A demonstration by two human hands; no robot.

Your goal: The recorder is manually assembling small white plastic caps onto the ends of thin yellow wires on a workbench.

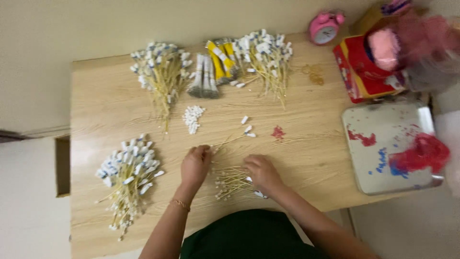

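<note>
Both hands' fingers curl over thin sticks [231, 181]; grip unclear. Tray [383, 177] holds paint smears.

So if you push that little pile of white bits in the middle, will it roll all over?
Probably it scatters: the white bits lie as a loose heap of tiny separate pieces on the smooth table. They look very light, so a nudge would likely spread them. They seem short and stubby; whether they roll I can't tell at this blur.
</note>
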